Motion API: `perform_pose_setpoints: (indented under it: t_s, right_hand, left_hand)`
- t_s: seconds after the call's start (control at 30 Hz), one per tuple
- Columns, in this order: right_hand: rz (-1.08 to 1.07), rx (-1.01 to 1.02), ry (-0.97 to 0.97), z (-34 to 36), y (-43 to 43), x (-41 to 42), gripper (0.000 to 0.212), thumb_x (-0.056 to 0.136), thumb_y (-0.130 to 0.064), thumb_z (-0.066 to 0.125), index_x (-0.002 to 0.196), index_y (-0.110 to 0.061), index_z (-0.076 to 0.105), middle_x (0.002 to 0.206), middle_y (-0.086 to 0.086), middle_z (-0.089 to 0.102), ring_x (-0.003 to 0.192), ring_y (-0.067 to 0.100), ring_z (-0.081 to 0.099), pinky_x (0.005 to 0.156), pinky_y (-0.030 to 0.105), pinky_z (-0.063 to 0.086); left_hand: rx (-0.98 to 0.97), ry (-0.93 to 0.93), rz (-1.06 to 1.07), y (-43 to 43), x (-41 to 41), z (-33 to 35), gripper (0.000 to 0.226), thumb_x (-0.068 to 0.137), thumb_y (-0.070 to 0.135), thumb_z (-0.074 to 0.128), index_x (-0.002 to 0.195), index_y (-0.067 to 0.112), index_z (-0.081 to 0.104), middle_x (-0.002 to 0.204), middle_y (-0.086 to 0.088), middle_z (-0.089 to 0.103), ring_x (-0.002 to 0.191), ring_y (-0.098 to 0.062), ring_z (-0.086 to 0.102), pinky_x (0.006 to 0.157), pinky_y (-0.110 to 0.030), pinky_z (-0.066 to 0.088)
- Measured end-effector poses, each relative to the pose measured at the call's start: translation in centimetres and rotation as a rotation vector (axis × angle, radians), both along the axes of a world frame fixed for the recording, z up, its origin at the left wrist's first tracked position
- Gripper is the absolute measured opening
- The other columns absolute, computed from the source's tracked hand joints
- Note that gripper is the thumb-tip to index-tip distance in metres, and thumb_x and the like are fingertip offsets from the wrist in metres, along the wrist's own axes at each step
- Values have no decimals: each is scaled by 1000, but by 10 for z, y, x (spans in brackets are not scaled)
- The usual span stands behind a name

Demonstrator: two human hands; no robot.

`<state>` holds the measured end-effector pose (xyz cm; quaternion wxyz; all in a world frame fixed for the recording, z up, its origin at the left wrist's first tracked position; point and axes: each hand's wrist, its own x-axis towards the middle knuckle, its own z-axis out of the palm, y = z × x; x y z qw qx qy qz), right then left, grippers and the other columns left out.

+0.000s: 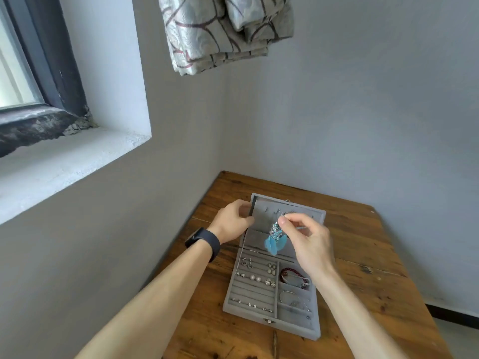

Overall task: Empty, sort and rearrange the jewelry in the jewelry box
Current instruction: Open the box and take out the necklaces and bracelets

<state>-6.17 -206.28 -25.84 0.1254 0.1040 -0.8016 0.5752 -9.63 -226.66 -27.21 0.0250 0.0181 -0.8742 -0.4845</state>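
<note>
Two bare forearms reach over a wooden desk [363, 255] to an open grey jewelry box [298, 330]. Nearest the person, below and left of the right grip [308, 244], the box's slotted rows hold small stud earrings [255, 278]. Directly beneath that grip a dark red bead bracelet [291, 272] lies in one compartment. Thin silver bangles [294, 299] lie in the next one, toward the person. The right grip is closed to a pinch, thumb and forefinger on the hook of a blue feather earring [276, 240]. The earring hangs just left of it, in front of the raised lid [261, 216]. The left grip [233, 221], a black watch [203, 242] at its wrist, curls round the lid's left edge. Beyond both grips stand grey walls, a window [26, 60] far left and a patterned curtain [225, 32] high above.
</note>
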Motion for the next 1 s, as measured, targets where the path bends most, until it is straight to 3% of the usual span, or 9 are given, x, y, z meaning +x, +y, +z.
perform_pose_setpoints:
  t_s: [0.13,0.23,0.37,0.5,0.6,0.73,1.0]
  right_hand:
    - [50,24,39,3,9,41,3,88,-31,75,87,-35,76,89,-16,73,86,1,64,69,7,46]
    - [74,45,39,-3,12,73,3,88,-30,75,89,-33,76,90,-18,73,89,0,66,72,7,47]
    - [141,85,30,-16,9,112,4,89,-31,73,92,-32,76,89,-22,73,90,1,67,73,11,51]
    - [187,42,-31,-27,10,139,5,90,-31,72,93,-32,77,89,-19,74,90,2,68,72,15,54]
    - [193,-129,-197,-30,8,155,7,90,-39,72,93,-35,77,93,-14,76,91,4,71,67,23,58]
    - [159,-321,-352,-29,5,167,8,90,-39,72,95,-35,77,95,-8,77,90,10,73,68,27,55]
    - [184,-356,-444,-24,6,169,10,90,-39,72,96,-32,77,94,-6,77,88,12,73,70,29,51]
  left_hand:
    - [165,66,-44,7,55,19,22,92,41,65,111,33,71,109,15,71,102,-2,63,84,-21,49]
    - [236,60,-157,16,108,25,27,89,55,66,101,34,77,105,20,73,100,3,66,85,-22,51]
    - [262,103,-146,28,160,16,17,90,46,71,92,31,79,95,12,76,93,-6,70,85,-26,56]
    - [369,104,-98,33,191,3,12,91,33,72,89,24,79,91,2,76,88,-14,73,77,-24,56]
    - [508,29,-71,35,204,-1,14,91,31,72,91,18,77,94,-5,76,90,-23,73,81,-35,61]
    - [653,-8,1,36,213,-4,12,93,28,70,91,17,75,91,-6,75,82,-21,73,73,-31,59]
    - [531,19,60,15,220,-7,13,91,36,72,91,24,78,95,-3,77,90,-23,73,79,-32,61]
